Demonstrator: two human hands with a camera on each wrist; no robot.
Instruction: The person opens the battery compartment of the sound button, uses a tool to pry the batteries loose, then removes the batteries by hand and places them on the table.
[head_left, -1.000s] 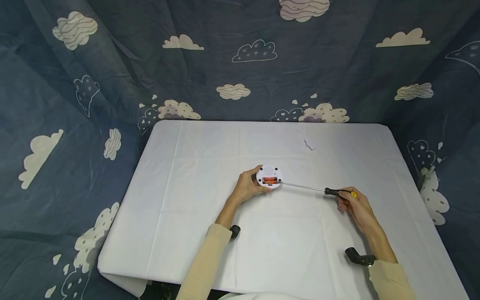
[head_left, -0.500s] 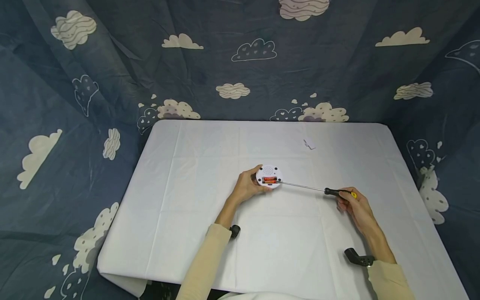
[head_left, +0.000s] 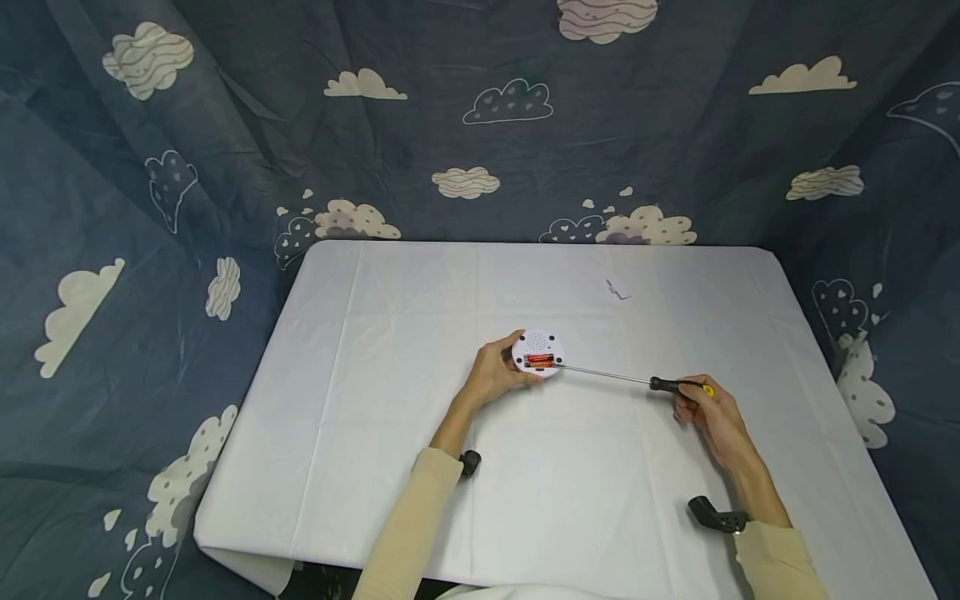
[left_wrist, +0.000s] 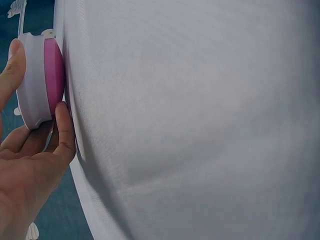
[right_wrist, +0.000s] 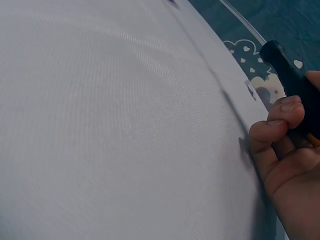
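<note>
My left hand (head_left: 497, 371) grips a round white device (head_left: 537, 340) by its edge, underside facing me. Two red batteries (head_left: 538, 361) lie side by side in its battery compartment, below a patch of small speaker holes. In the left wrist view the device shows a white body (left_wrist: 34, 82) with a pink top (left_wrist: 54, 75) against the table side. My right hand (head_left: 712, 412) holds a long screwdriver (head_left: 607, 373) by its black handle with a yellow end. The tip meets the device at the right end of the batteries. Close up, fingers wrap the dark handle (right_wrist: 285, 67).
A small white piece (head_left: 618, 289) with a dark edge lies toward the back right of the white-covered table (head_left: 420, 283). Dark blue cloth with cloud prints (head_left: 510, 150) hangs behind and at both sides. Black camera mounts (head_left: 718, 514) sit on the wrists.
Both hands, the device and the screwdriver stay almost in the same place. The head view has shifted very slightly.
</note>
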